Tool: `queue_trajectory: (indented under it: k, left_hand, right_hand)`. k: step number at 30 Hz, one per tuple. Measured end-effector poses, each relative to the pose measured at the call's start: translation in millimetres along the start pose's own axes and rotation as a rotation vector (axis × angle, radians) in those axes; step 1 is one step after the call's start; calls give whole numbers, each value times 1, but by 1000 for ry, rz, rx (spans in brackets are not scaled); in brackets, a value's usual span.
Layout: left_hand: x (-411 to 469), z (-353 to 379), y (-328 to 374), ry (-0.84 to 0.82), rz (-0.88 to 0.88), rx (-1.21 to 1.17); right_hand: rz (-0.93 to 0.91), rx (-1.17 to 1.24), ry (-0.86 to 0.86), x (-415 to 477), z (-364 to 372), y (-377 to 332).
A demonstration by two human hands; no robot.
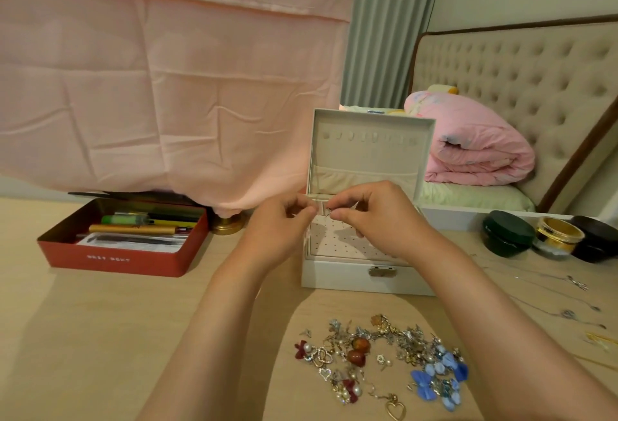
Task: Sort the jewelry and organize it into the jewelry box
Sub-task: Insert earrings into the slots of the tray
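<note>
While the fingers (341,205) of my right hand (374,216) pinched a tiny dark metal earring (328,210) over the open white jewelry box (364,282), my left hand (284,220) curled close beside it; whether it gripped too, I could not tell. I judged the piece feather-light, slippery and easily bent, best held by its post. Nearer me than the box, a tangled pile of pearl, heart and blue-petalled jewelry (384,353) lay on the pale wooden counter (100,337). Left of the box sat a red metal tin (117,261); its white lettering was unreadable.
</note>
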State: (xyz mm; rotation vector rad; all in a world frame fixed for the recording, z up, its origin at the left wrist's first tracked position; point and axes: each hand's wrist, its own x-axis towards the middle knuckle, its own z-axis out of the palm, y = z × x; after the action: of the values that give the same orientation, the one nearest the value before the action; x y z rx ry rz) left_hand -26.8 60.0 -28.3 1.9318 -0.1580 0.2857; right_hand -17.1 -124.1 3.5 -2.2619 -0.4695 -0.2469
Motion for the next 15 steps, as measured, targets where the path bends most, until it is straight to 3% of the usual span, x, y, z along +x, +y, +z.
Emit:
queue_trajectory:
  k: [3, 7, 15]
  left_hand:
    - [4, -3, -16, 86, -12, 112]
    - [4, 4, -29, -14, -123, 106]
    - [4, 9, -32, -86, -138, 101]
  right_hand:
    - [46, -98, -44, 6, 12, 9]
    - [77, -207, -71, 9, 25, 14]
    - [52, -321, -113, 9, 32, 11]
